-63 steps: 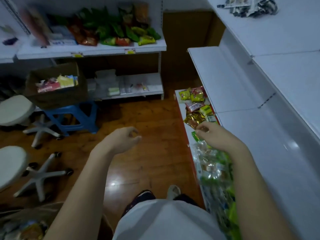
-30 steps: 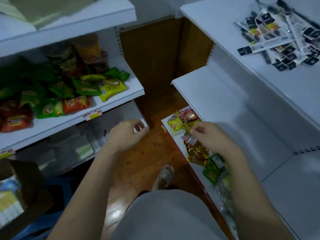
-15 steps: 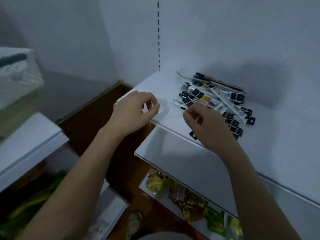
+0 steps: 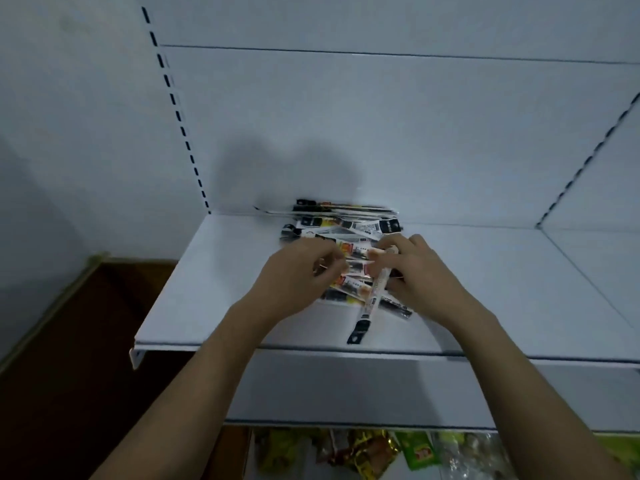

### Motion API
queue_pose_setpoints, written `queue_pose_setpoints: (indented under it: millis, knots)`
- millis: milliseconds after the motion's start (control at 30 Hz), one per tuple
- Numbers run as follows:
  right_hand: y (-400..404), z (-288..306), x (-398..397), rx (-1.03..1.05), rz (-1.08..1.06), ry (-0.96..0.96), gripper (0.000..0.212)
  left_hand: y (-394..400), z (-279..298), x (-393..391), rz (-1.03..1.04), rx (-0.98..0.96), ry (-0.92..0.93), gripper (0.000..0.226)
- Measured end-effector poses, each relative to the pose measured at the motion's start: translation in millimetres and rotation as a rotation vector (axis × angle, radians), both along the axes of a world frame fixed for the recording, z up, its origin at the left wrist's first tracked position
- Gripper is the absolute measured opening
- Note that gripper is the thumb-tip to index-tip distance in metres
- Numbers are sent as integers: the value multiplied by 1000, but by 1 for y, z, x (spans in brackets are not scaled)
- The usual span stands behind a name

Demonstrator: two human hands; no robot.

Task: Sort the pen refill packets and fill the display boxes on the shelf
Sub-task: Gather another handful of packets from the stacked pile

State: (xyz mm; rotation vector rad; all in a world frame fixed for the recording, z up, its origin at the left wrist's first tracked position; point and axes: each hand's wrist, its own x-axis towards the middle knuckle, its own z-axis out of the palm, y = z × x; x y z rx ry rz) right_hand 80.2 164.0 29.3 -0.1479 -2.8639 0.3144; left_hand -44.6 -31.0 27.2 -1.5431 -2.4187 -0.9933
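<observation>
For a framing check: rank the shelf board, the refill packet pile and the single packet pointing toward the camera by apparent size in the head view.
1. shelf board
2. refill packet pile
3. single packet

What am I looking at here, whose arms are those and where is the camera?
No machine is involved: the arms belong to a person wearing a camera on the head, so you see forward and down as they do. Both hands reach onto a white shelf where a pile of pen refill packets lies against the back wall. The left hand has its fingers curled in among the packets; whether it grips one is too blurred to tell. The right hand pinches a long clear packet whose black end points toward the shelf's front edge. Below, on a lower shelf, lie snack bags. No display boxes show in this picture.
</observation>
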Motion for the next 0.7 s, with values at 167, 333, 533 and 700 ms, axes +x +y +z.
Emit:
queue_pose_setpoints:
  millis: [167, 333, 533, 700]
  knots:
    - [3, 4, -3, 73, 8, 253, 16, 7, 19, 2, -50, -21, -14, 47]
    - [-11, 20, -5, 173, 13, 306, 12, 11, 48, 10, -8, -192, 89, 43]
    - [-32, 20, -6, -177, 51, 375, 22, -4, 36, 7, 61, -115, 366, 21]
    - [-28, -6, 12, -609, -211, 268, 33, -30, -9, -5, 267, -117, 348, 5]
